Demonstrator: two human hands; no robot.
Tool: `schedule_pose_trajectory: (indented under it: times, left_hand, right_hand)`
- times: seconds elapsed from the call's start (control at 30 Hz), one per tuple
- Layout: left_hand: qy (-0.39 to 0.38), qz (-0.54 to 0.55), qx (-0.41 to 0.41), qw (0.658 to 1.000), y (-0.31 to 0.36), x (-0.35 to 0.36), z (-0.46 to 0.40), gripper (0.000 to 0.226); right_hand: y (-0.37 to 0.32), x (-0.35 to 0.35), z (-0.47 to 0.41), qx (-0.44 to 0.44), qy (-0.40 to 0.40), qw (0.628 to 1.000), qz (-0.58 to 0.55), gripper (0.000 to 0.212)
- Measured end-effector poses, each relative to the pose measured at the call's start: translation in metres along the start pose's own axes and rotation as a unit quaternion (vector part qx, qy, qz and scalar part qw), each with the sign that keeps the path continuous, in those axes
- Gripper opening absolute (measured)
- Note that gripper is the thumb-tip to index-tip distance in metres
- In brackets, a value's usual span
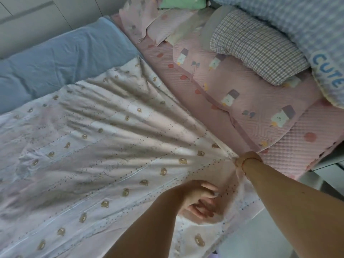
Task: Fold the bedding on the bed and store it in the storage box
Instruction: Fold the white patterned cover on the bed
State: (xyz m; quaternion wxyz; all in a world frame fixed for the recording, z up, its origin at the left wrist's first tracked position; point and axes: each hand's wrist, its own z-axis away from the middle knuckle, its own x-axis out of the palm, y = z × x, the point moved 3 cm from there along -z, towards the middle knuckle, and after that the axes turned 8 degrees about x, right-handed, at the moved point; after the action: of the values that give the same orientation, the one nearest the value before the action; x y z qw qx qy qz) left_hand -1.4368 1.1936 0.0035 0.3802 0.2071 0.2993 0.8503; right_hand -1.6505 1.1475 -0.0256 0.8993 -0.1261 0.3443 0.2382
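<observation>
A white bear-print quilt [104, 146] lies spread over the bed, filling the left and lower middle of the frame, its cloth drawn into creases that fan out from one gathered spot at the lower right. The right hand [245, 161] grips that gathered spot, its fingers curled tight into the fabric, the arm reaching in from the lower right corner. Below and left of it, the left hand [197, 200] rests at the quilt's near edge with its fingers [209, 187] loosely spread, the fingertips touching the cloth; whether they pinch it cannot be told.

A blue sheet [61, 60] covers the bed at the upper left, beyond the quilt's far edge. Just right of the quilt lies a pink quilted blanket [232, 108] printed with small figures. On it, at the upper right, sits a grey checked pillow [256, 51], and beyond that a blue gingham cushion [307, 21] lettered "CUTE". A green folded cloth [182, 2] shows at the top edge.
</observation>
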Motion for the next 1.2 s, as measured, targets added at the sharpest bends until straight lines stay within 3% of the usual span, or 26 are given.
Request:
schedule_pose_trajectory:
  times: [0.13,0.27,0.33,0.4,0.53,0.63,0.73,0.8,0.87,0.97,1.03,1.1,1.2]
  left_hand:
    - [0.120,0.011,0.023,0.992,-0.017,-0.022,0.003,0.013]
    - [0.204,0.015,0.011,0.979,-0.039,-0.038,0.003,0.011]
    - [0.227,-0.011,-0.005,0.974,-0.050,-0.041,0.003,0.008]
    - [0.239,-0.056,-0.014,0.969,-0.057,-0.042,0.003,0.012]
    - [0.211,-0.172,-0.029,0.962,-0.066,-0.033,0.005,0.028]
    - [0.189,-0.196,-0.045,0.961,-0.071,-0.023,0.002,0.035]
    - [0.133,-0.208,-0.046,0.968,-0.072,-0.009,-0.004,0.018]
    - [0.076,-0.185,-0.049,0.979,-0.073,0.003,-0.006,0.005]
    - [0.030,-0.155,-0.051,0.986,-0.068,0.018,-0.004,0.009]
    - [0.066,-0.139,-0.027,0.988,-0.059,0.024,-0.010,0.019]
    - [0.110,-0.191,-0.002,0.975,-0.054,0.022,-0.016,0.026]
    - [0.097,-0.206,-0.011,0.974,-0.053,0.027,-0.020,0.027]
    - [0.046,-0.073,-0.080,0.993,-0.058,0.049,-0.020,0.019]
  right_hand:
    - [-0.001,0.021,-0.005,-0.018,0.006,1.000,-0.021,0.060]
    - [0.002,0.032,0.010,-0.059,-0.023,0.998,0.017,0.070]
    - [0.016,0.027,0.005,-0.039,0.016,0.998,0.045,0.050]
    - [0.033,0.023,-0.006,0.011,0.058,0.998,-0.003,0.032]
    - [0.042,0.034,-0.008,0.001,0.076,0.994,-0.077,0.040]
    - [0.046,0.041,0.001,-0.007,0.119,0.984,-0.132,0.065]
    - [0.054,0.051,0.011,-0.004,0.059,0.990,-0.130,0.085]
    - [0.061,0.063,0.018,0.037,-0.059,0.988,-0.137,0.067]
    - [0.074,0.065,0.018,0.085,-0.122,0.969,-0.199,0.039]
    - [0.090,0.059,0.012,0.102,-0.118,0.949,-0.272,0.039]
    - [0.099,0.054,0.013,0.104,-0.115,0.936,-0.315,0.041]
    - [0.103,0.053,0.015,0.097,-0.120,0.925,-0.346,0.041]
    - [0.109,0.050,0.021,0.064,-0.121,0.919,-0.369,0.041]
